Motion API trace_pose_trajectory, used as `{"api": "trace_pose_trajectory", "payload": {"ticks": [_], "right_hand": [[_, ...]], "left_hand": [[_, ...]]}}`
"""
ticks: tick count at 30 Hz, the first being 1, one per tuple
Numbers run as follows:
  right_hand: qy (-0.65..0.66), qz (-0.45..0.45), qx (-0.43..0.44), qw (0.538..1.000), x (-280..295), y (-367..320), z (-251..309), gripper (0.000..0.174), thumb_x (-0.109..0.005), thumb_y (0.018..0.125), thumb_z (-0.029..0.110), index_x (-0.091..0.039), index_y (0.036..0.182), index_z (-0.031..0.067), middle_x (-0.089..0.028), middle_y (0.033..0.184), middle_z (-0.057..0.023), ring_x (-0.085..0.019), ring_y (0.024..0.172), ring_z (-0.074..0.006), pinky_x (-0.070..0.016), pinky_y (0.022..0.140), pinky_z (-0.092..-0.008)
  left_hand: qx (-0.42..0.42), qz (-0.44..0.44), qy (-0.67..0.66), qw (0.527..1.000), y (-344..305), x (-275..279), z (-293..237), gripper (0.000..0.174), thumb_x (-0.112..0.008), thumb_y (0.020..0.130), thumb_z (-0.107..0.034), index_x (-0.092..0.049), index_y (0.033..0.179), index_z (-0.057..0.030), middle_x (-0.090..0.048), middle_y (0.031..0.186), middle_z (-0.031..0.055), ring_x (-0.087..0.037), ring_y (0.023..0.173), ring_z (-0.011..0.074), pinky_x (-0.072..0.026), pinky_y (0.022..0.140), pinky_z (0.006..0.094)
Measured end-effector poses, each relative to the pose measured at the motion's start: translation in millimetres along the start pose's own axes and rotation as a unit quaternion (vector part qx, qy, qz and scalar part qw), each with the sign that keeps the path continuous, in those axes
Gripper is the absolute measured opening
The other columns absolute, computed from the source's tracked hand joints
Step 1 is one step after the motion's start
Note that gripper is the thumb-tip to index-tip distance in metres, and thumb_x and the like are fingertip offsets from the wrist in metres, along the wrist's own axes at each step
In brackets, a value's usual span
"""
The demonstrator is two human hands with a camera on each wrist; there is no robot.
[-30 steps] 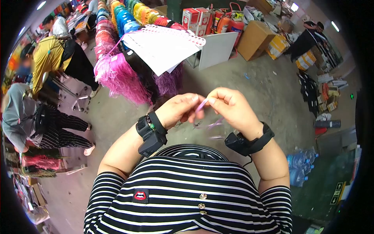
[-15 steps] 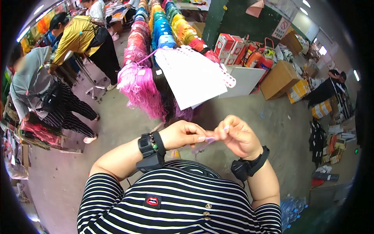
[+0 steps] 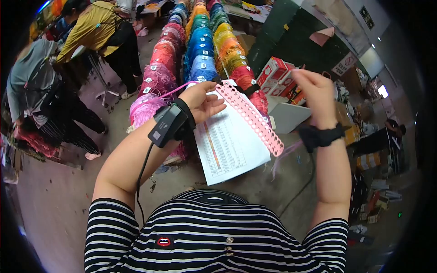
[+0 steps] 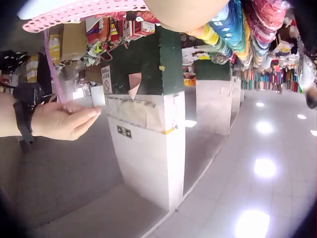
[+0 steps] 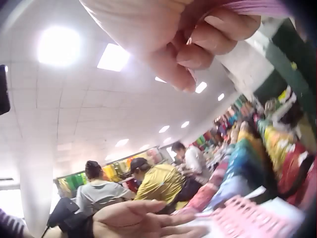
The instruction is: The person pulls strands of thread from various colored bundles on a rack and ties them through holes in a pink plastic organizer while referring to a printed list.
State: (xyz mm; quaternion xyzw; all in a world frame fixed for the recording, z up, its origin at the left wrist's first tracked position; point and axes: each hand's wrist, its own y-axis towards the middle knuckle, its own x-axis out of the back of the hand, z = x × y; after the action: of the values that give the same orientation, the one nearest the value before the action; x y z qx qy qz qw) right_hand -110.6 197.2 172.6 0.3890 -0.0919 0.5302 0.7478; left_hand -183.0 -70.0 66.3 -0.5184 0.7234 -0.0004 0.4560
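In the head view my right hand (image 3: 318, 93) is raised at the right, with purple thread (image 3: 287, 154) hanging below it. Its fingers are curled in the right wrist view, where the purple thread (image 5: 262, 7) passes beside them; in the left wrist view the thread (image 4: 53, 64) runs from this hand. My left hand (image 3: 204, 102) has loosely spread fingers, with fingertips close to the upper end of a pink perforated strip (image 3: 250, 119). The strip lies along the edge of a white printed sheet (image 3: 232, 150), which carries a table with a coloured column.
Racks of coloured thread hanks (image 3: 202, 50) stretch away ahead, a pink hank (image 3: 145, 107) nearest. A green pillar (image 3: 291, 43), red-and-white boxes (image 3: 276, 75) and a white board (image 3: 289, 117) stand right of them. Two people bend at the left, one in a yellow top (image 3: 93, 29).
My hands, together on the purple thread earlier, have parted. The right rose to the right with the thread; the left moved up to the strip. The sheet's printed side and the strip now show clearly.
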Motion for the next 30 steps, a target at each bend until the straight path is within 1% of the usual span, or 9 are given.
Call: {"api": "trace_pose_trajectory", "payload": {"ticks": [2,4,6,7,8,13,20,26,30], "right_hand": [[0.0,0.102,-0.021,0.995,-43.4,15.5,1.6,0.027,-0.067,0.084,0.022,-0.071,0.096,-0.0014,-0.07,0.08,-0.0038,-0.06,0.069,-0.0073,-0.0477,0.063,-0.0239],[0.071,0.192,-0.018,0.979,-90.1,27.9,-27.0,0.024,-0.067,0.086,0.019,-0.071,0.095,-0.0023,-0.067,0.08,-0.0004,-0.058,0.072,-0.0061,-0.0455,0.064,-0.0221],[0.043,0.253,-0.053,0.965,-124.7,34.5,-44.3,0.025,-0.066,0.083,0.021,-0.071,0.092,-0.0025,-0.071,0.081,-0.0102,-0.064,0.073,-0.0141,-0.0495,0.068,-0.0284],[0.036,0.264,-0.04,0.963,-141.2,36.5,-56.8,0.023,-0.065,0.083,0.019,-0.071,0.089,-0.0027,-0.07,0.078,-0.0104,-0.065,0.072,-0.0149,-0.0495,0.068,-0.0287],[0.02,0.282,-0.013,0.959,-149.4,37.6,-60.9,0.023,-0.064,0.082,0.017,-0.07,0.089,-0.0035,-0.07,0.077,-0.0105,-0.064,0.07,-0.0155,-0.0499,0.067,-0.0301],[0.111,0.391,-0.11,0.907,-166.0,40.6,-84.5,0.022,-0.061,0.085,0.018,-0.069,0.081,-0.003,-0.064,0.067,-0.0061,-0.058,0.059,-0.0128,-0.0455,0.056,-0.0263],[0.219,0.468,-0.234,0.824,-150.3,56.3,-77.1,0.022,-0.054,0.088,0.016,-0.064,0.074,0.0017,-0.057,0.057,-0.0032,-0.051,0.046,-0.0111,-0.0377,0.042,-0.0236],[0.197,0.508,-0.208,0.812,-153.3,59.8,-79.1,0.022,-0.056,0.088,0.018,-0.065,0.074,0.0043,-0.056,0.055,-0.0001,-0.049,0.043,-0.0082,-0.0333,0.04,-0.0203],[0.173,0.504,-0.184,0.826,-149.5,57.9,-65.4,0.021,-0.056,0.085,0.016,-0.065,0.07,0.0039,-0.056,0.054,-0.0015,-0.05,0.043,-0.0088,-0.0329,0.04,-0.0215]], "left_hand": [[0.005,-0.026,-0.013,1.0,8.1,-2.9,-0.1,0.037,-0.046,0.097,-0.021,-0.037,0.128,-0.0036,-0.046,0.122,0.0185,-0.057,0.105,0.0299,-0.054,0.089,0.0414],[0.006,-0.045,-0.025,0.999,15.7,-0.7,3.8,0.036,-0.045,0.097,-0.023,-0.037,0.127,-0.0037,-0.045,0.122,0.0187,-0.057,0.104,0.0299,-0.0535,0.09,0.0421],[-0.004,-0.054,-0.035,0.998,18.8,-0.3,5.2,0.035,-0.045,0.098,-0.024,-0.039,0.126,-0.0032,-0.046,0.123,0.0184,-0.057,0.104,0.0292,-0.053,0.09,0.042],[-0.012,-0.065,-0.02,0.998,16.6,-3.5,6.0,0.034,-0.045,0.097,-0.024,-0.042,0.123,-0.0024,-0.047,0.122,0.0169,-0.058,0.102,0.0272,-0.0532,0.089,0.041],[-0.011,-0.077,-0.02,0.997,17.7,-4.9,7.3,0.033,-0.045,0.097,-0.024,-0.042,0.122,-0.0022,-0.048,0.121,0.0166,-0.058,0.102,0.0264,-0.0536,0.088,0.0401],[-0.033,-0.136,-0.005,0.99,24.1,-18.4,14.0,0.03,-0.047,0.096,-0.022,-0.047,0.119,-0.0024,-0.055,0.111,0.0136,-0.06,0.093,0.0219,-0.0559,0.079,0.0344],[-0.185,-0.153,0.122,0.963,48.4,-24.8,36.6,0.028,-0.053,0.087,-0.005,-0.051,0.115,-0.0001,-0.06,0.096,0.0094,-0.062,0.077,0.0148,-0.0534,0.065,0.0228],[-0.281,-0.167,0.18,0.928,53.4,-16.2,48.9,0.033,-0.058,0.085,-0.001,-0.05,0.117,0.0018,-0.063,0.092,0.0083,-0.061,0.067,0.01,-0.0496,0.06,0.019],[-0.286,-0.163,0.134,0.935,41.6,-21.0,52.6,0.037,-0.06,0.084,0.001,-0.048,0.12,0.0032,-0.064,0.09,0.0089,-0.061,0.068,0.01,-0.048,0.058,0.0188]]}}
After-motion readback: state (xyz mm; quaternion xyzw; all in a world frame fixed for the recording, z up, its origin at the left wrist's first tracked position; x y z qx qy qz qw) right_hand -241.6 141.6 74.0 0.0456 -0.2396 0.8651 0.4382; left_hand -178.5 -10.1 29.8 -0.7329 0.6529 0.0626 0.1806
